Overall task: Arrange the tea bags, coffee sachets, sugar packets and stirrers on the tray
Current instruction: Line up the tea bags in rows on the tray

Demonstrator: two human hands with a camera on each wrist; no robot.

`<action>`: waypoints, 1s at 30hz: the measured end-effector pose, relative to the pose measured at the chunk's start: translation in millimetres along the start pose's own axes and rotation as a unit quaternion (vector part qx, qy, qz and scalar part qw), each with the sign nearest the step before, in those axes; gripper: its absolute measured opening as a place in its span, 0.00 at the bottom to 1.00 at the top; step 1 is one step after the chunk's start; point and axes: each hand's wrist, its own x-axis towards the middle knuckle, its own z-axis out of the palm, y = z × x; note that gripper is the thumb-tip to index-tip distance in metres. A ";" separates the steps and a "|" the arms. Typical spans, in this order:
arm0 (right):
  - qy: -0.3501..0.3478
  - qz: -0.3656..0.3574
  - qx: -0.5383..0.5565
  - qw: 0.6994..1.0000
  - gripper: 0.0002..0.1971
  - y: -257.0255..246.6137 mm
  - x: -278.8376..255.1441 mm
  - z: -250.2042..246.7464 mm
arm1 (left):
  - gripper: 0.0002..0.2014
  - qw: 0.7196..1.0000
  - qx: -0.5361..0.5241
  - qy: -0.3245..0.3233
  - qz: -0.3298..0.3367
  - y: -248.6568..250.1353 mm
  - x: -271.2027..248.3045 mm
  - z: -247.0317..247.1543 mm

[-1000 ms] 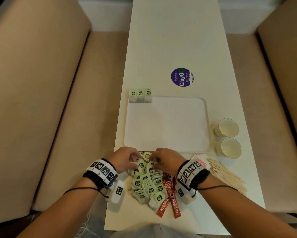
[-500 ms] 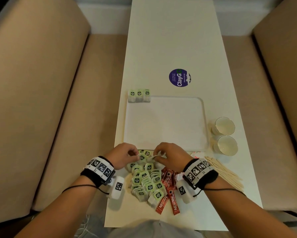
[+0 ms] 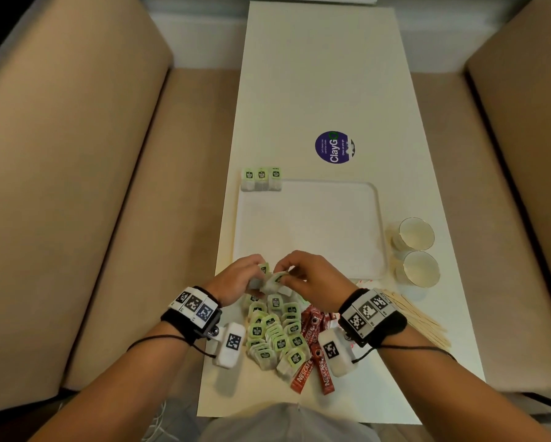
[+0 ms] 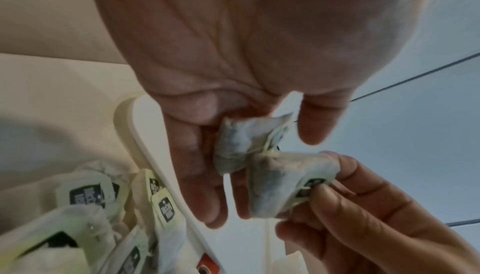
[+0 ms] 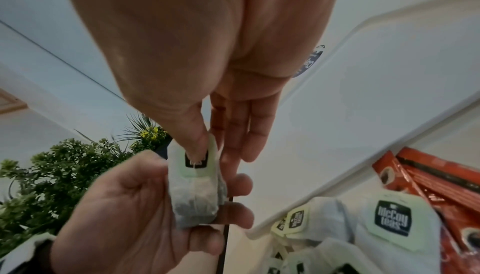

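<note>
A white tray [image 3: 306,231] lies mid-table with three tea bags [image 3: 261,179] lined up at its far left corner. A pile of green-tagged tea bags [image 3: 274,333] sits at the near edge, with red coffee sachets [image 3: 312,349] to its right. White sugar packets [image 3: 363,283] and wooden stirrers [image 3: 417,317] lie further right. Both hands hover over the tray's near rim. My left hand [image 3: 256,274] grips one tea bag [image 4: 241,144] in curled fingers. My right hand [image 3: 285,272] pinches another tea bag [image 4: 285,183] by its tag [image 5: 197,159]. Their strings look tangled together.
Two paper cups [image 3: 416,232] [image 3: 421,269] stand right of the tray. A round purple sticker [image 3: 335,147] marks the table beyond it. Beige bench seats [image 3: 108,218] flank the narrow table on both sides.
Both hands have risen off the pile, each with a tea bag, and now meet just above the tray's near edge.
</note>
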 end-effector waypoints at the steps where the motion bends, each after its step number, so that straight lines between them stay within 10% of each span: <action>1: 0.007 -0.003 0.006 1.000 0.05 -1.5 1.1 0.2 | 0.05 1.000 0.000 -0.007 -0.008 1.6 -3.1 -0.2; 10: 0.001 0.063 -0.091 0.994 0.13 13.8 2.1 -11.1 | 0.13 0.997 0.082 0.001 0.010 -6.2 0.4 7.4; 19: -0.061 0.219 -0.335 0.914 0.20 51.2 1.7 6.9 | 0.20 0.998 0.067 -0.001 -0.013 -9.6 -2.6 9.2; 30: -0.041 0.184 -0.309 0.932 0.11 58.9 -2.4 21.2 | 0.24 0.999 0.038 0.029 -0.018 -20.1 3.5 3.4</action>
